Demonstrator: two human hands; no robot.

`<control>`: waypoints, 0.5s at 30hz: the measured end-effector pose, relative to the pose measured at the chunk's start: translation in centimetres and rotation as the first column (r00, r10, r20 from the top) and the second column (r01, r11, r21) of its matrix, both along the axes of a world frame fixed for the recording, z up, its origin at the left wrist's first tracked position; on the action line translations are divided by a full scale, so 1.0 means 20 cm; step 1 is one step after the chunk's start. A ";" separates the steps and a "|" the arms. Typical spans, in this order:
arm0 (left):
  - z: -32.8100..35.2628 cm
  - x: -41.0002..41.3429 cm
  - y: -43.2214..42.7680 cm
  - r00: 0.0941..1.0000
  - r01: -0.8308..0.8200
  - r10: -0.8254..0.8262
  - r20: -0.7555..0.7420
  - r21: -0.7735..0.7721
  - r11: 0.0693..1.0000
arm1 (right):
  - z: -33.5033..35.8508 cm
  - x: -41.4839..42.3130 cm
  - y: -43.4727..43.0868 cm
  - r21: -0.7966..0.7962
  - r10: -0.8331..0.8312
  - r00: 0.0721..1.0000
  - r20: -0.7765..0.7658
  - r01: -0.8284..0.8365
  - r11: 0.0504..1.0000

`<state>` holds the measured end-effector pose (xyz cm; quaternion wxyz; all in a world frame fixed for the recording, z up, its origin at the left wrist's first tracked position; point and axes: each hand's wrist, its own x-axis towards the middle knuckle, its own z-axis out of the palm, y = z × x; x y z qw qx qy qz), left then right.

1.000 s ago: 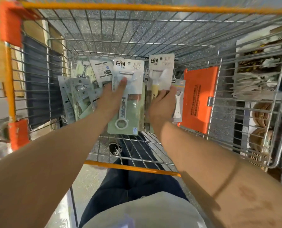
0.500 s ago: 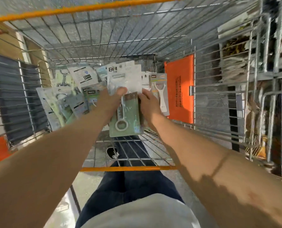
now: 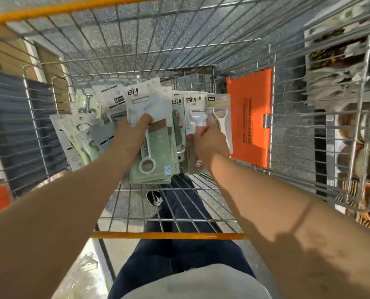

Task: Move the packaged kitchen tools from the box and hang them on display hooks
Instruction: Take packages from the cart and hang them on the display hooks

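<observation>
- While both arms are reaching forward into the wire cart (image 3: 179,61), the packaged kitchen tools (image 3: 176,104) are lying fanned against its far end, straight ahead of the hands.
- The left hand (image 3: 130,134) is gripping a stack of green-backed packs (image 3: 158,152) near its upper half, thumb curled over the front card. The stack's long axis is running away from the person, hang-hole ends farthest.
- The right hand (image 3: 211,142) is pinching the lower part of a white peeler pack (image 3: 196,116) just beside that stack. A second peeler pack (image 3: 221,117) is touching it on the side of the orange panel (image 3: 250,117).
- Further left, loose packs (image 3: 80,134) are lying nearer the left hand.
- No display hooks are showing; by my judgement the coming lift is calling for both bundles to come up and back, hole ends leading.
</observation>
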<state>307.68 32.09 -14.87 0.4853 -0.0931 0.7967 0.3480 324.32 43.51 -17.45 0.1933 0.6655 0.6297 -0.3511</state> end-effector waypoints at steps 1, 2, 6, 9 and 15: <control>-0.01 0.01 0.00 1.000 -0.003 0.003 0.008 0.003 1.000 | -0.01 0.00 0.00 0.006 0.023 0.999 0.023 -0.023 1.000; -0.01 0.02 0.01 1.000 -0.014 0.014 0.021 0.007 1.000 | -0.01 -0.01 0.00 0.004 0.049 0.997 0.053 -0.049 0.999; -0.02 0.04 0.01 0.998 -0.020 0.020 0.053 0.008 1.000 | -0.06 -0.05 0.01 0.048 0.130 0.976 0.174 -0.140 0.989; 0.00 0.04 0.02 0.999 -0.021 0.019 0.047 0.027 0.999 | -0.07 -0.05 0.02 0.114 0.107 0.985 0.132 -0.123 0.986; 0.09 0.04 0.02 0.999 -0.030 0.027 0.038 0.064 0.998 | 0.07 0.00 -0.07 0.126 0.063 0.967 -0.248 -0.032 0.991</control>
